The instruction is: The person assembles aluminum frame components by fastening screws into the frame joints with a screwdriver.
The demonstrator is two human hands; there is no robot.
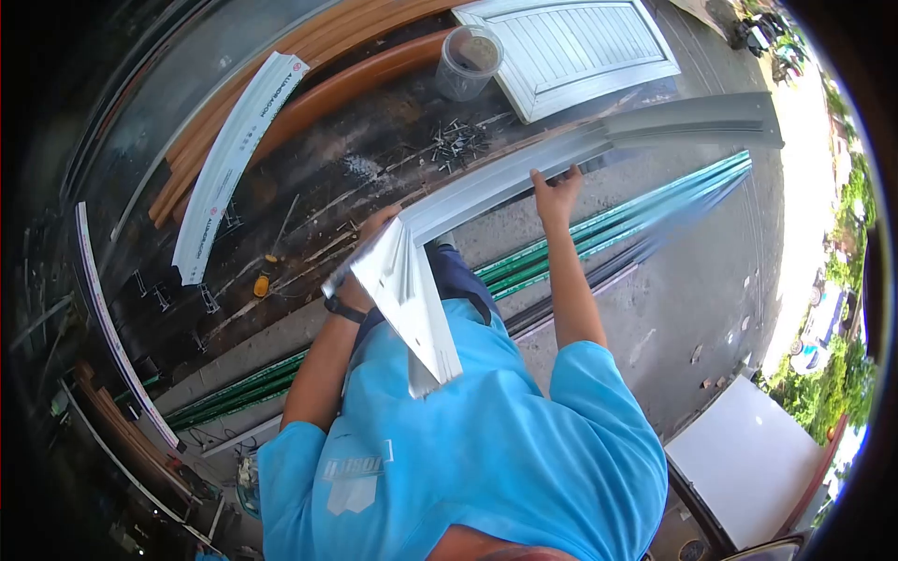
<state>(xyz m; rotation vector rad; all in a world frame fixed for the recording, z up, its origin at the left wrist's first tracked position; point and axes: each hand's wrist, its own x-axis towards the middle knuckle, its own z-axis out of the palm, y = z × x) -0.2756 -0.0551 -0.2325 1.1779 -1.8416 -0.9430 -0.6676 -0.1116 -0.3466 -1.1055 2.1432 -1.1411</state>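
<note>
A long white metal profile (496,192) runs from in front of my chest to the upper right, its far part blurred. Its near end (404,290) looks like thin angled flanges and hangs over my blue shirt. My left hand (374,227), with a dark band at the wrist, is closed around the profile near this end; the flanges hide some of its fingers. Farther along, my right hand (557,194) grips the lower edge, thumb and fingertips against it.
A dark workbench (318,201) carries scattered screws (458,142), a clear plastic tub (468,70), a white louvred panel (580,47), brown profiles (346,89) and a wrapped white strip (238,159). Green-wrapped profiles (599,229) lie below. A white board (748,458) stands at lower right.
</note>
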